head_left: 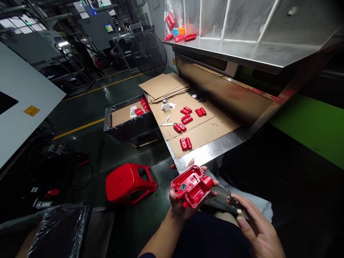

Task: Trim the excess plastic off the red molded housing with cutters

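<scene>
My left hand [178,205] grips a glossy red moulded plastic housing [191,187], its ribbed inner side facing up. My right hand [256,229] is beside it, with a small metal hand tool [234,200] pinched in its fingers; the tool's exact kind is unclear, and it is not touching the housing. Ahead, a cardboard sheet [200,133] covers a stainless steel table [212,152] and holds several smaller red plastic parts [186,143]. A craft knife [168,124] and a white part [166,106] also lie there.
A plastic-lined black box [129,126] holding red parts stands left of the table. A red plastic stool [129,182] lies on the floor. Stacked cardboard [163,86] sits at the table's far end, below a steel shelf [242,52]. A black fan [149,53] stands beyond.
</scene>
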Action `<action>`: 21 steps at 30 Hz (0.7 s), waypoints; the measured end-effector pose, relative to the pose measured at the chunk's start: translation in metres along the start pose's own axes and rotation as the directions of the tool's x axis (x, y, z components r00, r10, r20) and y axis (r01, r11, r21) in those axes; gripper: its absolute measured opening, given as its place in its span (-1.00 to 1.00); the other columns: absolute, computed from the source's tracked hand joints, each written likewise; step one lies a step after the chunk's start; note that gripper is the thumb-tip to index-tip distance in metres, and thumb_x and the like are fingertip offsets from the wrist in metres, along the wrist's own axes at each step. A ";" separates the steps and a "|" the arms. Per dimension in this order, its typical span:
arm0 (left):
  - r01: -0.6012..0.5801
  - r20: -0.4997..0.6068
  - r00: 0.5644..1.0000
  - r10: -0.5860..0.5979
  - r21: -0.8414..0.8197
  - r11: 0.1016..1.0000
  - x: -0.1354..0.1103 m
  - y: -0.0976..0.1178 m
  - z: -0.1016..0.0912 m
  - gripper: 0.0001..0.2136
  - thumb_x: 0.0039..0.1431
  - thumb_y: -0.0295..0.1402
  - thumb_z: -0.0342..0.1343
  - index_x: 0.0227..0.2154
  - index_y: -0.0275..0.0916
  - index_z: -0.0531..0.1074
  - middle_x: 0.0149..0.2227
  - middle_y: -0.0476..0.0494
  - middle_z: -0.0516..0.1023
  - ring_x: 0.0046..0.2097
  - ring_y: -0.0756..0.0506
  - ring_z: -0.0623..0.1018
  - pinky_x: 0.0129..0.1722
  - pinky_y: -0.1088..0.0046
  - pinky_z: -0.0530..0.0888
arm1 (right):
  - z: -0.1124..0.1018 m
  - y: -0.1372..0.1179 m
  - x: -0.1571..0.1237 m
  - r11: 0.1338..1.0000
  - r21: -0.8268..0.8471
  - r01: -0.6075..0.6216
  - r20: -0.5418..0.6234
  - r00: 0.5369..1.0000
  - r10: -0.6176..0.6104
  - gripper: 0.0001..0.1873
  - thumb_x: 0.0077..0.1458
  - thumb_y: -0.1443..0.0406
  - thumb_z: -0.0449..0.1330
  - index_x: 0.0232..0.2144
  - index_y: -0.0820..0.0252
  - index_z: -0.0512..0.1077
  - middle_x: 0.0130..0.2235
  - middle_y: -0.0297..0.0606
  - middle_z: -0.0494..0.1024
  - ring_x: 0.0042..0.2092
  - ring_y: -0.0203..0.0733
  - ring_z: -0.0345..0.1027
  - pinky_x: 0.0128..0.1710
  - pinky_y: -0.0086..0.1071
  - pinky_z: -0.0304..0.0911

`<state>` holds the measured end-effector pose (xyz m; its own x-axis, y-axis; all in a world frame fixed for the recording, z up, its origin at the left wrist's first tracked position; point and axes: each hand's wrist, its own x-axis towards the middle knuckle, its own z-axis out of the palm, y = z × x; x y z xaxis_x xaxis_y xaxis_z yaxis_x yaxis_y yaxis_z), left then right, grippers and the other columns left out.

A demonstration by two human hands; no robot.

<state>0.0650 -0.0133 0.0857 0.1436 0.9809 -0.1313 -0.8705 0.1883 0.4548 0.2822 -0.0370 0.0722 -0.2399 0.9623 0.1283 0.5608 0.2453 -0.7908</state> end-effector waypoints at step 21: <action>-0.028 0.077 0.997 0.011 0.228 0.973 0.001 -0.004 -0.003 0.12 -0.31 0.17 0.38 0.33 -0.06 0.02 0.31 -0.38 0.15 0.23 -0.59 0.29 0.16 -0.21 0.32 | -0.009 -0.028 0.028 0.976 -0.147 0.159 -0.064 0.983 -0.170 -0.55 0.23 0.12 0.15 0.13 0.08 0.33 0.06 -0.25 0.46 0.05 -0.17 0.40 0.03 -0.40 0.39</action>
<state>0.0671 -0.0134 0.0811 0.1699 0.9837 -0.0584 -0.7437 0.1669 0.6474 0.2667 -0.0160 0.1036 -0.2803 0.9121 0.2992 0.6254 0.4100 -0.6639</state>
